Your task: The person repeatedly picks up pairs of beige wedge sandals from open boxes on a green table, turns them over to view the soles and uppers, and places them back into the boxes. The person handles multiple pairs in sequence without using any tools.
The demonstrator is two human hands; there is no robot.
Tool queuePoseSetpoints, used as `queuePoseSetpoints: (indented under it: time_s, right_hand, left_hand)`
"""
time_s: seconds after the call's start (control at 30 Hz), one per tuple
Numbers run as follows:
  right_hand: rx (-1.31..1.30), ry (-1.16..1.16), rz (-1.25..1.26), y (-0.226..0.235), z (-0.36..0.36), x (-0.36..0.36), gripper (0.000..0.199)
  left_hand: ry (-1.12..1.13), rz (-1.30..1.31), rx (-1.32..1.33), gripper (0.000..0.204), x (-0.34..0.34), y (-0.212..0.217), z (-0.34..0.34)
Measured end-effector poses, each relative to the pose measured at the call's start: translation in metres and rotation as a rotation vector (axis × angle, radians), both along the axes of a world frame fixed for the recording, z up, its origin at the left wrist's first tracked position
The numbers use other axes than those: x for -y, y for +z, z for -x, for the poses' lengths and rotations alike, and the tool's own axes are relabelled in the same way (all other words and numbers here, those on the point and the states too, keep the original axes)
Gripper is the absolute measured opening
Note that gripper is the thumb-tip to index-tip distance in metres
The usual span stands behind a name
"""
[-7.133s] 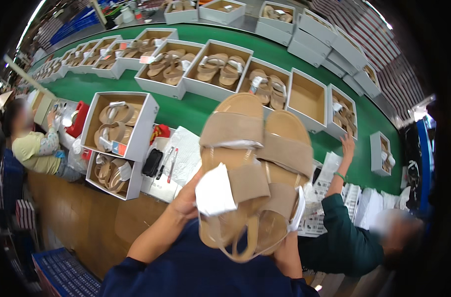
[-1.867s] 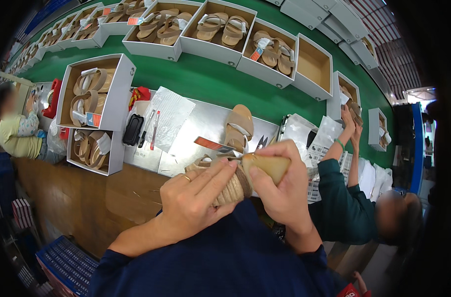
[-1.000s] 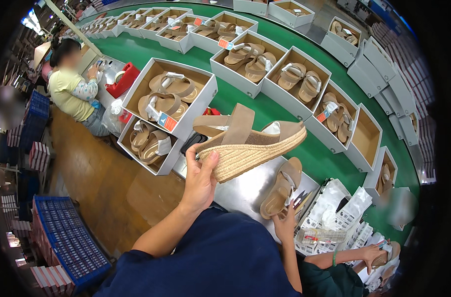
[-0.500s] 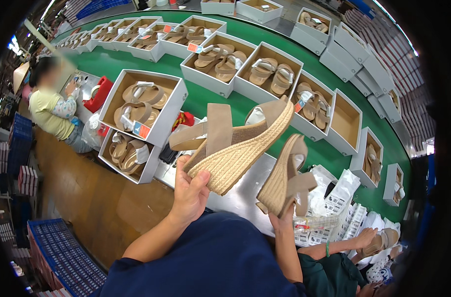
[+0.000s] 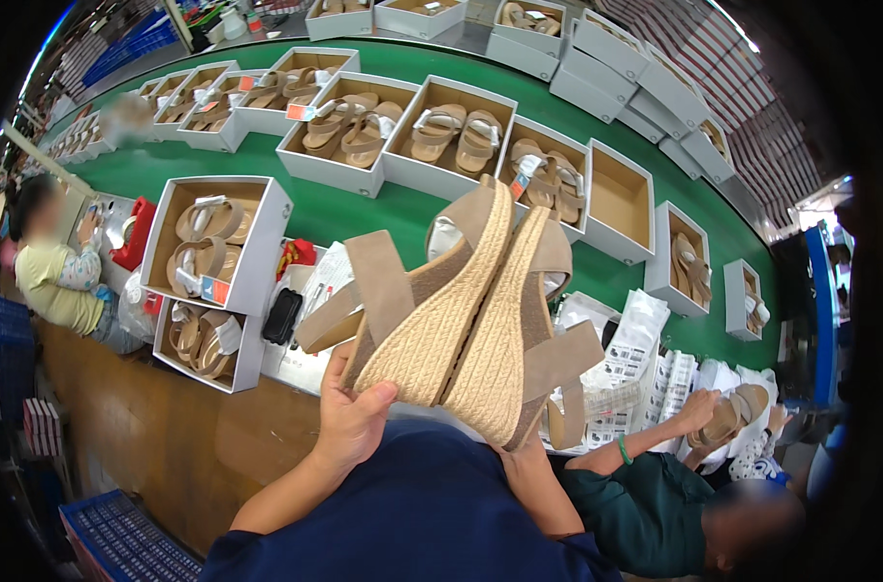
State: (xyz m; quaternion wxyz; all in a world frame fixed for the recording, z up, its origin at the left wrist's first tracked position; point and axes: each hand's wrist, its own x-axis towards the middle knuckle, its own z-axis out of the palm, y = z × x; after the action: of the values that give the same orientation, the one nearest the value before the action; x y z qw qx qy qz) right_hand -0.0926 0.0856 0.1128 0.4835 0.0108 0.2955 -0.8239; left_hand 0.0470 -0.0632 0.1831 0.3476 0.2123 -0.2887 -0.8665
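Observation:
My left hand (image 5: pixel 352 412) is closed on a taupe wedge sandal (image 5: pixel 417 339) by its heel, thumb on the woven rope-like side. My right hand (image 5: pixel 527 466), mostly hidden beneath, holds the other wedge sandal (image 5: pixel 495 383) from below at the heel. The two sandals stand side by side in front of my chest, toes pointing away, woven sides almost touching. Their wide straps face outward, and white wrapping shows under the toe straps. Beyond them an open shoebox (image 5: pixel 621 199) has no shoes in it.
Open boxes of sandals (image 5: pixel 451 136) line the green conveyor (image 5: pixel 310 209). At left, two filled boxes (image 5: pixel 213 238) are stacked. White printed bags (image 5: pixel 635 339) lie at right, beside a co-worker (image 5: pixel 645 514) handling a sandal. Another person (image 5: pixel 63 262) sits at far left.
My right hand has brought its sandal up and left against the other one; they were apart before. In the picture, the boxes have shifted left.

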Motion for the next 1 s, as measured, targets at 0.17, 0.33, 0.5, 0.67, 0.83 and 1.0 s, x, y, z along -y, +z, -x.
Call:
queuePoseSetpoints:
  time_s: [0.17,0.33,0.5,0.67,0.83,1.0]
  right_hand:
    - [0.025,0.023,0.259,-0.005,0.005,-0.002,0.062]
    - [-0.201,0.082,0.115,0.017,0.015,-0.004,0.067]
    - [-0.58,0.132,0.187,0.059,0.032,0.001,0.069]
    - [-0.739,0.112,-0.091,0.079,0.029,-0.004,0.078]
    - [-1.384,0.0,-0.487,0.098,0.043,-0.001,0.092]
    - [-1.579,-0.021,-0.702,0.106,0.04,-0.006,0.094]
  left_hand:
    - [-0.022,0.049,0.0,0.055,0.0,-0.001,-0.004]
    - [0.05,0.333,-0.009,0.065,0.01,0.001,-0.018]
    - [-0.329,0.32,-0.714,0.092,0.042,0.035,-0.012]
    - [-0.229,0.129,-0.059,0.098,0.022,0.042,0.006]
    - [-0.354,0.398,0.089,0.087,0.069,0.011,-0.008]
    - [-0.458,0.569,0.242,0.083,0.077,0.037,-0.005]
